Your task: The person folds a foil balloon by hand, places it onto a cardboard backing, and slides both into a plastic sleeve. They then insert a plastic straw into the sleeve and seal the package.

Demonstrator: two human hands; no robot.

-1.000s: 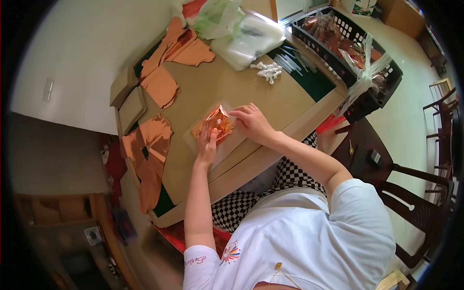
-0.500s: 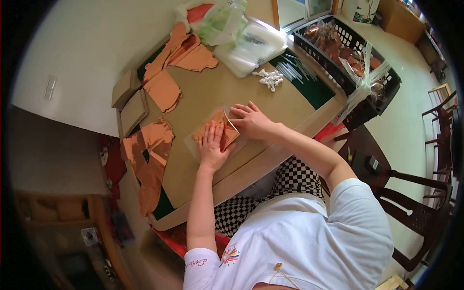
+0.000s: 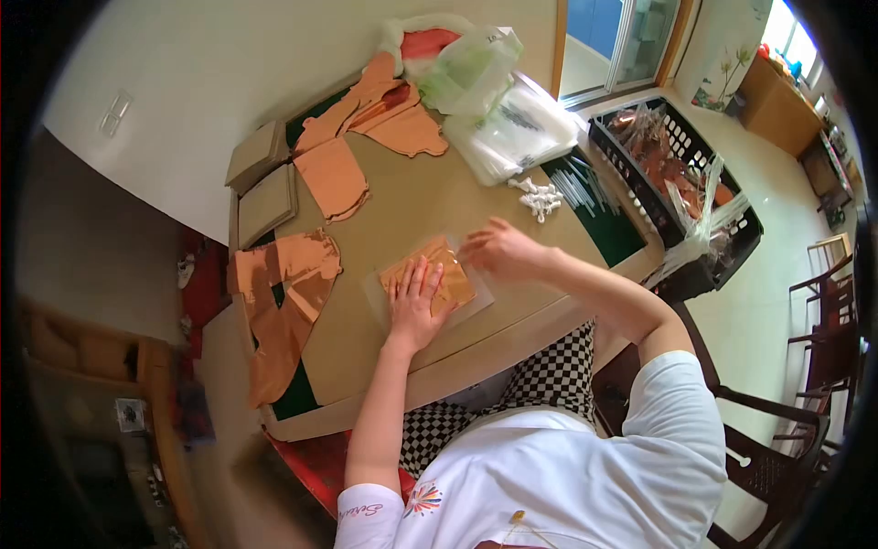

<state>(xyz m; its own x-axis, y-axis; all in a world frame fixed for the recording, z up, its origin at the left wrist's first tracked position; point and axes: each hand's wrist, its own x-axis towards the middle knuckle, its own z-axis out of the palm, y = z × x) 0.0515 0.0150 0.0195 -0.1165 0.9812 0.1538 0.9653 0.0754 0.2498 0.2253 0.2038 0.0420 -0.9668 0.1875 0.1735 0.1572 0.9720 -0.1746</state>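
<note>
A folded copper-coloured foil piece (image 3: 455, 285) lies on a clear plastic bag (image 3: 477, 305) on the table. My left hand (image 3: 418, 311) rests on the foil, palm down, its fingers stretched out. Just right of the foil, my right hand (image 3: 498, 250) hovers with bent, slightly blurred fingers; nothing shows in it. Flat copper foil shapes lie at the left (image 3: 291, 306) and toward the back (image 3: 331, 174).
White plastic pieces (image 3: 540, 199) and clear tubes (image 3: 583, 188) lie near the back right. Behind them is a stack of clear bags (image 3: 517, 133). A black crate (image 3: 722, 229) holds wrapped copper-coloured items. Two cardboard-coloured blocks (image 3: 267, 203) sit at the table's left edge.
My right hand has lifted off the foil's right edge and curled its fingers. The foil's right part now lies flatter under my left hand. The camera view has shifted.
</note>
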